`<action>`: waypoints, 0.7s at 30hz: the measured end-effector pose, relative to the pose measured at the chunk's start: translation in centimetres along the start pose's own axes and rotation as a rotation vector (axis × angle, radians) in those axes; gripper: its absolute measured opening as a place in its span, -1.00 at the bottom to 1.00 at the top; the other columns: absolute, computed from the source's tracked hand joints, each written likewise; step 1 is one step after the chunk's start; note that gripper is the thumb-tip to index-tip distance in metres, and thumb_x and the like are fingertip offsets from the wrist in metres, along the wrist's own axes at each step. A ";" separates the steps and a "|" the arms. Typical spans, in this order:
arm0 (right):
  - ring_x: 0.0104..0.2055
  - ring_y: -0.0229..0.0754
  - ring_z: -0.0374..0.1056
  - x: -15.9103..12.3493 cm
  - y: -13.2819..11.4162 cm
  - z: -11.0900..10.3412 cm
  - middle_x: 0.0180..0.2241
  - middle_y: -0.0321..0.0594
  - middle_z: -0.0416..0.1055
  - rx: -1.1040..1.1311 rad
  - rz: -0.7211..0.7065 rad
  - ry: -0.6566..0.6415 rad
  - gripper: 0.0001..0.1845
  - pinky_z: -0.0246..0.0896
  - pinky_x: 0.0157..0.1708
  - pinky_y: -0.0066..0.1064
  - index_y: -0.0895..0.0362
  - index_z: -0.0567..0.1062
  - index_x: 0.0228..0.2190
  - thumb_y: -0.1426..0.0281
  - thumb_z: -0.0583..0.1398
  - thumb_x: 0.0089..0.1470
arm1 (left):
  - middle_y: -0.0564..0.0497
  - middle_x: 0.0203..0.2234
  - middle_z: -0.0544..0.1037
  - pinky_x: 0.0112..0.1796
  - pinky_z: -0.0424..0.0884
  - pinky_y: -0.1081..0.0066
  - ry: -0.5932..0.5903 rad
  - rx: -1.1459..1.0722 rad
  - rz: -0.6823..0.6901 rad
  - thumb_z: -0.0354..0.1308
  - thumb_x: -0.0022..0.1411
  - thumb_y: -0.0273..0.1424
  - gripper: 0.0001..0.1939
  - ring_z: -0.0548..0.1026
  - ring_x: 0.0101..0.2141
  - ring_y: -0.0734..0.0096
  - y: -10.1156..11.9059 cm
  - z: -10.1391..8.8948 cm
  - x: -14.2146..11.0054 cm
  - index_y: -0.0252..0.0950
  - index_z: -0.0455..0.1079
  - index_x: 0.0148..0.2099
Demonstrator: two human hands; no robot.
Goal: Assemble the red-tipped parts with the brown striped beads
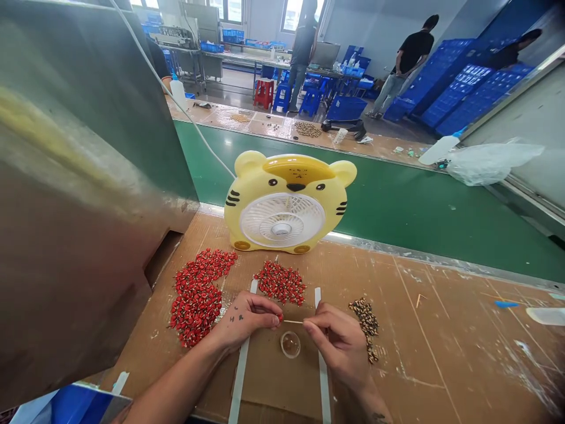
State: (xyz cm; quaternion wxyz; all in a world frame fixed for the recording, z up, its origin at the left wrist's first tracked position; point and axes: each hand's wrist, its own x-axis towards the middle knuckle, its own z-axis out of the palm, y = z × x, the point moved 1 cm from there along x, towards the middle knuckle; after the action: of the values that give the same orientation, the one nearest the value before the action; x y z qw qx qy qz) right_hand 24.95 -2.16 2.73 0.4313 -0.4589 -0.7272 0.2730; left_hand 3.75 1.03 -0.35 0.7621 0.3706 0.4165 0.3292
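My left hand [253, 318] pinches a small red piece [279, 317] between thumb and fingertips. A thin pale stick [293, 321] is pinched in my right hand [338, 338], its far end touching or very near the red piece. Just below them a small clear round dish [290, 344] sits on a brown cardboard sheet [273, 383] with white tape along both sides. Beyond my hands lies a pile of small red pieces [281, 282]. A larger red pile [196, 300] spreads left of my left hand. Small black-and-gold pieces [365, 321] lie to the right of my right hand.
A yellow animal-faced fan [286, 203] stands behind the piles. A large metal panel [83, 188] rises on the left. Past the green belt [419, 218], a far ledge holds white bottles [439, 148] and a plastic bag [485, 165]. Several people stand or sit in the background.
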 end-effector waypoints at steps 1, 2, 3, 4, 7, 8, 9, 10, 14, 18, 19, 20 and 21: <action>-0.56 -0.25 0.22 0.1 -0.1 0.2 -0.59 -0.31 0.29 0.001 0.001 0.000 -0.83 0.05 -0.54 -0.42 0.12 0.55 -0.45 0.43 0.21 0.18 | 0.01 -0.51 0.64 -0.34 0.33 0.49 0.000 0.003 -0.005 0.43 -0.08 -0.44 -0.85 0.50 -0.45 0.45 0.0 0.0 0.0 -0.32 0.64 -0.37; -0.56 -0.25 0.22 0.1 -0.1 0.3 -0.60 -0.31 0.29 -0.002 0.003 -0.002 -0.82 0.05 -0.54 -0.43 0.12 0.55 -0.45 0.43 0.21 0.18 | 0.01 -0.51 0.64 -0.34 0.33 0.50 -0.001 0.000 -0.007 0.43 -0.08 -0.44 -0.85 0.50 -0.45 0.46 0.1 0.1 0.0 -0.32 0.64 -0.36; -0.55 -0.25 0.22 0.2 -0.1 0.4 -0.60 -0.31 0.29 -0.009 0.003 -0.005 -0.82 0.06 -0.54 -0.43 0.12 0.55 -0.46 0.43 0.21 0.19 | 0.01 -0.51 0.64 -0.34 0.33 0.50 -0.005 -0.009 -0.008 0.43 -0.08 -0.44 -0.85 0.50 -0.45 0.46 0.1 0.1 0.0 -0.32 0.64 -0.36; -0.55 -0.25 0.23 0.2 -0.1 0.4 -0.60 -0.31 0.30 -0.018 0.001 -0.009 -0.81 0.06 -0.54 -0.43 0.13 0.55 -0.46 0.43 0.21 0.19 | 0.01 -0.51 0.64 -0.33 0.34 0.50 -0.012 -0.022 -0.009 0.43 -0.08 -0.44 -0.85 0.51 -0.45 0.46 0.1 0.1 0.0 -0.32 0.64 -0.36; -0.56 -0.26 0.22 0.4 -0.1 0.5 -0.60 -0.31 0.29 -0.049 -0.013 -0.009 -0.81 0.07 -0.54 -0.44 0.14 0.53 -0.47 0.44 0.21 0.19 | 0.01 -0.52 0.64 -0.32 0.36 0.48 -0.026 -0.058 -0.009 0.43 -0.07 -0.43 -0.85 0.52 -0.45 0.45 0.0 0.2 0.2 -0.32 0.63 -0.36; -0.56 -0.27 0.22 0.4 -0.2 0.5 -0.60 -0.32 0.28 -0.063 -0.017 0.000 -0.80 0.06 -0.54 -0.44 0.14 0.52 -0.48 0.44 0.21 0.18 | 0.00 -0.52 0.64 -0.32 0.36 0.48 -0.029 -0.062 -0.007 0.43 -0.07 -0.42 -0.85 0.52 -0.45 0.45 0.0 0.2 0.2 -0.33 0.63 -0.37; -0.56 -0.27 0.21 0.4 -0.2 0.5 -0.61 -0.33 0.27 -0.077 -0.021 0.012 -0.79 0.05 -0.54 -0.45 0.14 0.50 -0.50 0.44 0.21 0.18 | 0.00 -0.52 0.64 -0.32 0.37 0.48 -0.029 -0.064 -0.006 0.43 -0.07 -0.42 -0.85 0.52 -0.45 0.44 -0.1 0.1 0.2 -0.33 0.63 -0.37; -0.57 -0.28 0.19 0.4 -0.2 0.5 -0.61 -0.34 0.25 -0.090 -0.021 0.026 -0.77 0.04 -0.54 -0.45 0.14 0.48 -0.52 0.44 0.20 0.18 | 0.00 -0.52 0.65 -0.32 0.37 0.48 -0.027 -0.064 -0.002 0.44 -0.07 -0.42 -0.85 0.52 -0.45 0.44 -0.1 0.1 0.3 -0.33 0.63 -0.37; -0.59 -0.31 0.12 0.3 -0.3 0.9 -0.63 -0.39 0.14 -0.111 0.014 0.061 -0.66 -0.04 -0.56 -0.46 0.12 0.33 -0.62 0.41 0.19 0.18 | -0.01 -0.50 0.65 -0.30 0.39 0.47 -0.033 -0.080 0.026 0.45 -0.07 -0.42 -0.84 0.54 -0.44 0.43 -0.4 0.0 0.4 -0.33 0.63 -0.36; -0.60 -0.33 0.06 0.0 0.1 1.2 -0.64 -0.41 0.08 -0.086 0.074 0.052 -0.58 -0.08 -0.56 -0.46 0.12 0.23 -0.65 0.38 0.17 0.22 | -0.01 -0.50 0.65 -0.30 0.38 0.48 -0.035 -0.090 0.034 0.45 -0.07 -0.43 -0.84 0.53 -0.45 0.45 -0.6 -0.1 0.5 -0.34 0.62 -0.36; -0.59 -0.33 0.05 -0.1 0.3 1.0 -0.64 -0.41 0.07 -0.076 0.087 0.049 -0.57 -0.07 -0.55 -0.46 0.12 0.22 -0.65 0.37 0.16 0.23 | -0.01 -0.49 0.65 -0.31 0.38 0.48 -0.033 -0.090 0.036 0.45 -0.07 -0.44 -0.85 0.53 -0.45 0.45 -0.5 -0.1 0.4 -0.34 0.62 -0.36; -0.59 -0.32 0.05 -0.2 0.5 0.8 -0.64 -0.41 0.06 -0.065 0.097 0.047 -0.56 -0.07 -0.55 -0.46 0.11 0.21 -0.65 0.36 0.16 0.24 | -0.01 -0.49 0.65 -0.31 0.37 0.48 -0.031 -0.093 0.039 0.45 -0.07 -0.44 -0.85 0.53 -0.45 0.46 -0.4 0.0 0.4 -0.34 0.62 -0.37; -0.59 -0.32 0.04 -0.3 0.6 0.5 -0.63 -0.41 0.06 -0.052 0.103 0.043 -0.55 -0.07 -0.54 -0.45 0.11 0.20 -0.65 0.35 0.15 0.25 | -0.01 -0.49 0.65 -0.31 0.37 0.48 -0.030 -0.098 0.043 0.45 -0.08 -0.45 -0.85 0.53 -0.45 0.46 -0.4 0.0 0.4 -0.34 0.62 -0.37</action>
State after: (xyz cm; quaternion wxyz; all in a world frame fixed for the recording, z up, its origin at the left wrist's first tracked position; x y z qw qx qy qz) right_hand 24.88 -2.18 1.88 0.4201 -0.5127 -0.7000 0.2659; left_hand 4.00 1.16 -0.79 0.7783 0.3465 0.3803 0.3599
